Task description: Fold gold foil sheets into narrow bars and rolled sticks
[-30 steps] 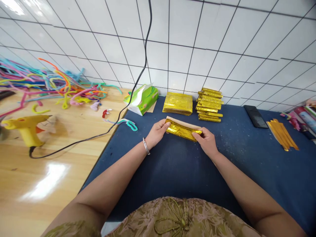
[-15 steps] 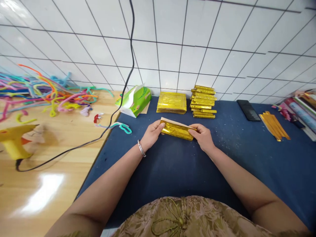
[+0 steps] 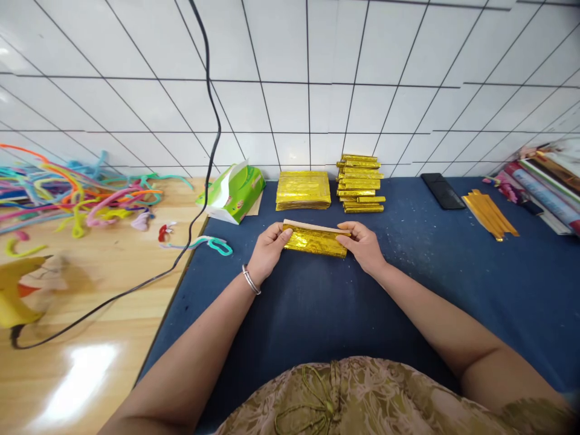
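A sheet of gold foil paper (image 3: 313,241), with a pale backing strip showing along its top edge, is held between both hands just above the blue table surface. My left hand (image 3: 270,249) pinches its left end, thumb on the gold face. At the right end, my right hand (image 3: 360,244) grips it with thumb in front and fingers behind. Beyond it lies a flat stack of gold foil sheets (image 3: 303,190). To the right of that stack is a pile of narrow gold foil rolls (image 3: 360,183).
A green tissue pack (image 3: 242,192) stands left of the stack. On the wooden table are a yellow glue gun (image 3: 18,290), its black cable (image 3: 136,289) and colourful pipe cleaners (image 3: 77,193). A black phone (image 3: 443,191), gold strips (image 3: 490,213) and books (image 3: 548,190) lie right.
The view has shifted, so most things sit further left in the picture. Both hands still hold the gold paper, which now lies more level and shows more of its gold face.
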{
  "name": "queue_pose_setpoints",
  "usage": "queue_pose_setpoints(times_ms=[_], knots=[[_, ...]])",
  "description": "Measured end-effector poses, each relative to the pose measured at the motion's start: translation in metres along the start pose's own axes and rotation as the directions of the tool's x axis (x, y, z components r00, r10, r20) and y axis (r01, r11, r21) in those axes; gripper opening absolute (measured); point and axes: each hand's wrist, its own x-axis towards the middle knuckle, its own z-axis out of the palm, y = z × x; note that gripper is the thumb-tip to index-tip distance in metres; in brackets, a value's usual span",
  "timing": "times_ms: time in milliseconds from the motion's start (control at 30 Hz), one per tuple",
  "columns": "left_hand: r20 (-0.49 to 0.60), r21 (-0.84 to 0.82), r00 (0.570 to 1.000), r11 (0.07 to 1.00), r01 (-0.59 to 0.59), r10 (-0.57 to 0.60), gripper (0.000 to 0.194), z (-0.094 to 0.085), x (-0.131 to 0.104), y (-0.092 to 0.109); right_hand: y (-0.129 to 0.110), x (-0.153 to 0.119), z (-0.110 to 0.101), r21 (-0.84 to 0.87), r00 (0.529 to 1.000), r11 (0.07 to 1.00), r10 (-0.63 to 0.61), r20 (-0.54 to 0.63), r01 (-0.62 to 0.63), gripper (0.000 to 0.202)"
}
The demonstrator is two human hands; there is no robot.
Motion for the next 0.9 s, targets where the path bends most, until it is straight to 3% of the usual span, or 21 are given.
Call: queue_pose_setpoints(times_ms=[200, 533, 767, 900], knots=[[-0.002, 0.067, 1.000, 0.998, -0.007, 0.007, 0.032, -0.0008, -0.0022, 0.0018, -0.0036, 0.0001, -0.0019, -0.121, 0.998, 0.992, -0.048, -0.050, 0.041, 0.025], [0.015, 0.091, 0.998, 0.994, -0.061, 0.059, 0.030, -0.0020, -0.0012, 0.0039, -0.0012, 0.0004, -0.0007, -0.152, 0.998, 0.988, -0.036, -0.060, 0.027, 0.019], [0.002, 0.166, 0.997, 0.983, -0.077, 0.078, 0.028, -0.0038, -0.0008, 0.0041, -0.0049, -0.0002, 0.0010, -0.166, 0.998, 0.985, -0.055, -0.026, 0.050, 0.020], [0.017, 0.206, 0.996, 0.975, -0.087, 0.085, 0.027, -0.0041, -0.0011, 0.0022, -0.0030, 0.0007, 0.0026, -0.089, 1.000, 0.996, 0.008, -0.028, -0.010, 0.036]])
